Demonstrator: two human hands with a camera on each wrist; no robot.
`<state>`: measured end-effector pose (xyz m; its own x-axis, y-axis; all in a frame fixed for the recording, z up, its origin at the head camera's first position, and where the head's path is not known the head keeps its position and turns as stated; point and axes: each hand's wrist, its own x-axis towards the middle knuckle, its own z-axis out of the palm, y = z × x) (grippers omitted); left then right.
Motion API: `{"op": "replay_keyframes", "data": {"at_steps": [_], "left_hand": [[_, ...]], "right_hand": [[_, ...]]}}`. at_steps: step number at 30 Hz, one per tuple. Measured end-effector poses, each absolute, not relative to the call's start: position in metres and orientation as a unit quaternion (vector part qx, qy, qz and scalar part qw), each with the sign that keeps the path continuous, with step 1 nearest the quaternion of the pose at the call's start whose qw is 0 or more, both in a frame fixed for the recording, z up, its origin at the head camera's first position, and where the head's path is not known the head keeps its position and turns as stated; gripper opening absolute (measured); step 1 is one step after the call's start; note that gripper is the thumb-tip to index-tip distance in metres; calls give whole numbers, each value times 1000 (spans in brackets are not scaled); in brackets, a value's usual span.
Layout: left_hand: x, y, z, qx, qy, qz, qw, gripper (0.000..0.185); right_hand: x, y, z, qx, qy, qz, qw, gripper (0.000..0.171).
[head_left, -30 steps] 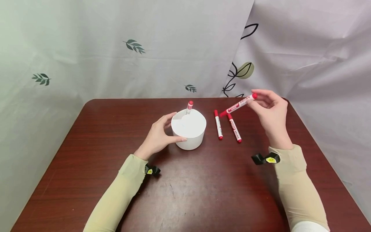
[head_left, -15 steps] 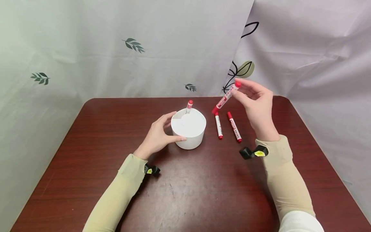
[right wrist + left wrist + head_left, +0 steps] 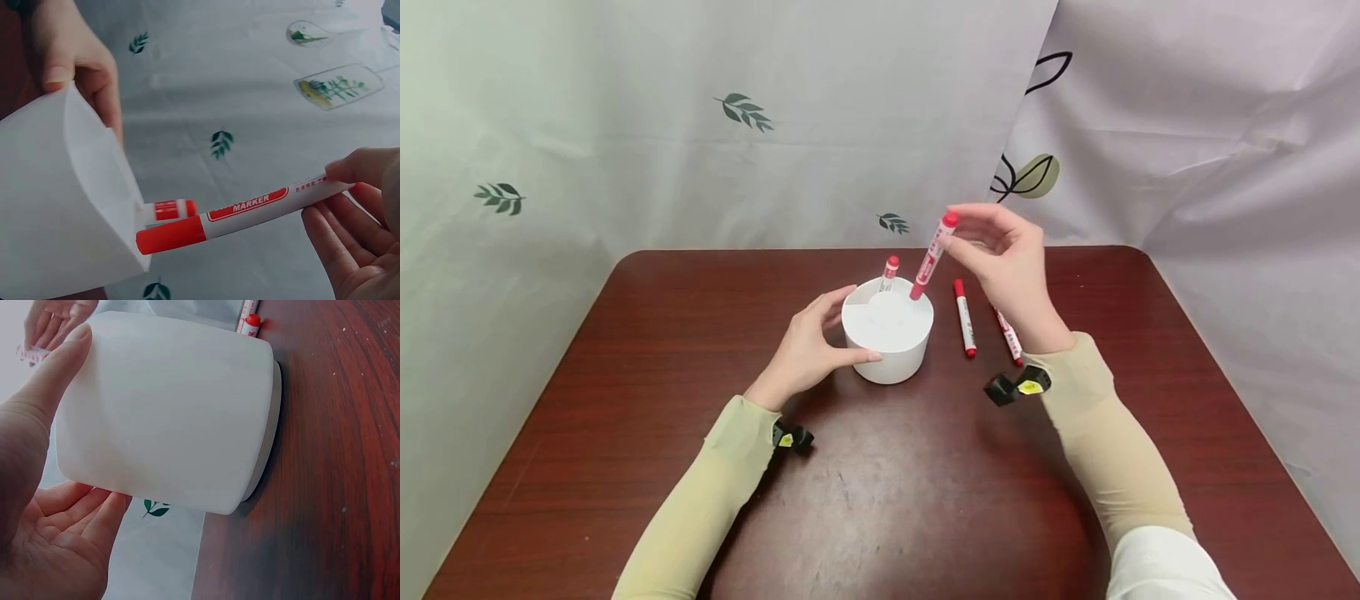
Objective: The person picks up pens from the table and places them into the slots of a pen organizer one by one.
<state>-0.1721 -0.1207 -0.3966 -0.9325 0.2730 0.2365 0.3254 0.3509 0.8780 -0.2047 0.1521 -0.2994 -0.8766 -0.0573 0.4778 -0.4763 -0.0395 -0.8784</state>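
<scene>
A round white divided pen holder (image 3: 891, 367) stands on the table, with one red-capped marker (image 3: 889, 273) upright in its rear compartment. My left hand (image 3: 808, 350) grips the holder's left side, thumb in front and fingers behind; in the left wrist view its smooth wall (image 3: 169, 412) fills the middle. Between thumb and fingertips, my right hand (image 3: 1003, 258) pinches a second marker (image 3: 931, 257) by its upper end. That marker tilts with its red cap pointing down, overlapping the holder's back right rim in the head view. In the right wrist view the cap (image 3: 172, 236) is right at the rim.
Two more red-and-white markers lie to the right of the holder: one marker (image 3: 965, 318) in full sight, the other marker (image 3: 1010, 337) partly hidden behind my right hand. The dark red wooden table (image 3: 880, 483) ends at a pale leaf-printed curtain (image 3: 805, 167).
My right hand has moved left with its marker, from above the loose markers to the holder's rim, and the marker has turned steeper. My left hand and the holder have stayed put.
</scene>
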Motion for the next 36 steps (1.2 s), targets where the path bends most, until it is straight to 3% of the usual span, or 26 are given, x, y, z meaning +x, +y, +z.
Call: {"op": "replay_keyframes", "data": {"at_steps": [19,36], "left_hand": [[-171,-121,-398,-181,-815,-550,22,97],[-169,-119,-393,-179,-811,-557,18,96]], "right_hand": [[-210,139,-351,169,-772,610,48,32],[-194,133,-334,168,-780,601,39,28]]}}
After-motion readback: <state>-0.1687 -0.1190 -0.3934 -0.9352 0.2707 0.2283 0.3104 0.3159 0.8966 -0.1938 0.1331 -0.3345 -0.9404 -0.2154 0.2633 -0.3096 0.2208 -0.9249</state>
